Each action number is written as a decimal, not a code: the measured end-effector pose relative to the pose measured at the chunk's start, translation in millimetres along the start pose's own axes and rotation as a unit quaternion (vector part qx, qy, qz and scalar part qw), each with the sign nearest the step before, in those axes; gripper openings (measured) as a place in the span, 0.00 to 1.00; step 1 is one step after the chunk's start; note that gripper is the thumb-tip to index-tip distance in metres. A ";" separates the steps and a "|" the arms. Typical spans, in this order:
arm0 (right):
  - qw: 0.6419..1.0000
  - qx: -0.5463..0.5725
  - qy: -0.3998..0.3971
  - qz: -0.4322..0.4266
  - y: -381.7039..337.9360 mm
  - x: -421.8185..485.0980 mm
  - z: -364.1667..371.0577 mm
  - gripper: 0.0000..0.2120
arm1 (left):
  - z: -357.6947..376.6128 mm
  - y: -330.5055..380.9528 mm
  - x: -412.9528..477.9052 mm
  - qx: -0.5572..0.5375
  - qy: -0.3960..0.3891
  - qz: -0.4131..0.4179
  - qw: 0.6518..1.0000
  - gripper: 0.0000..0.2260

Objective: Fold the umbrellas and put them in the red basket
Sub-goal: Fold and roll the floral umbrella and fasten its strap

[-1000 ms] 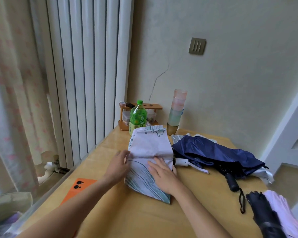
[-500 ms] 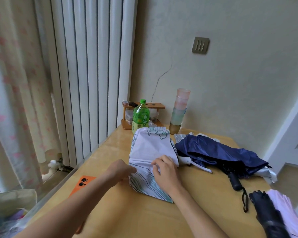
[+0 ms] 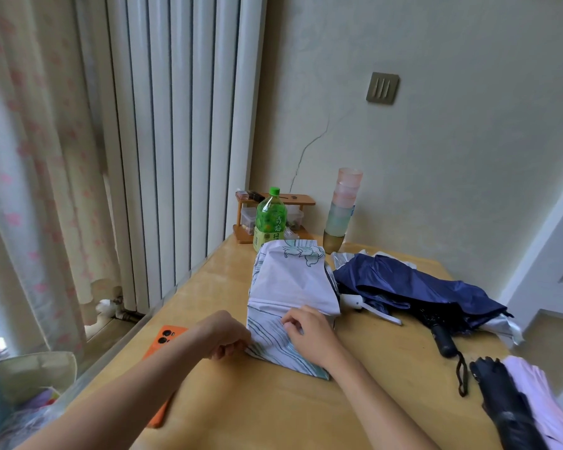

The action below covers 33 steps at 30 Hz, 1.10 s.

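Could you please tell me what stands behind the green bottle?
A small wooden rack holding clear boxes; the green bottle covers its middle, so what sits there is unseen.

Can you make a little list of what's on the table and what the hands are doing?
left grip: pinches the white umbrella at its near-left edge
right grip: fingers curled on its fold
blue umbrella: loose, right of the white one
black-and-lilac umbrella: near-right table edge
red basket: not in view
orange phone: beside the left arm
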State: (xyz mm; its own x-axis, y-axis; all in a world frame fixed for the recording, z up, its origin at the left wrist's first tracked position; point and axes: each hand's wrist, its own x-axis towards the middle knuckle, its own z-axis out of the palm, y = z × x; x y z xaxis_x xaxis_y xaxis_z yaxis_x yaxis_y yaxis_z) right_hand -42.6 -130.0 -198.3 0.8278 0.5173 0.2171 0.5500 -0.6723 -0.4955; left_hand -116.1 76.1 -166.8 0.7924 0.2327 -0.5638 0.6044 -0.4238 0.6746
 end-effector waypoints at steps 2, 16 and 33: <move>1.000 -0.001 0.005 0.002 -0.9 -1.1 0.6 0.10 | 2.7 -2.1 -0.8 0.004 0.021 0.014 1.000 0.11; 0.974 -0.144 -0.118 -0.130 -2.1 -42.3 -27.3 0.08 | 2.2 -3.3 8.5 0.040 0.057 0.031 0.997 0.12; 0.969 -0.152 0.129 -0.148 -15.4 -56.6 -38.6 0.09 | 23.1 -10.7 8.5 0.368 0.287 0.481 0.742 0.08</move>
State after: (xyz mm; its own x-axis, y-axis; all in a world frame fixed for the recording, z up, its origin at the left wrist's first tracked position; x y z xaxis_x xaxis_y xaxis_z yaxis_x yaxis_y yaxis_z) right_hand -93.6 -169.3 -170.5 0.6080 0.5875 0.5339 0.7418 -0.6601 -0.1184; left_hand -117.8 62.4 -189.8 0.8604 -0.2418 0.4487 -0.3044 -0.9498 0.0720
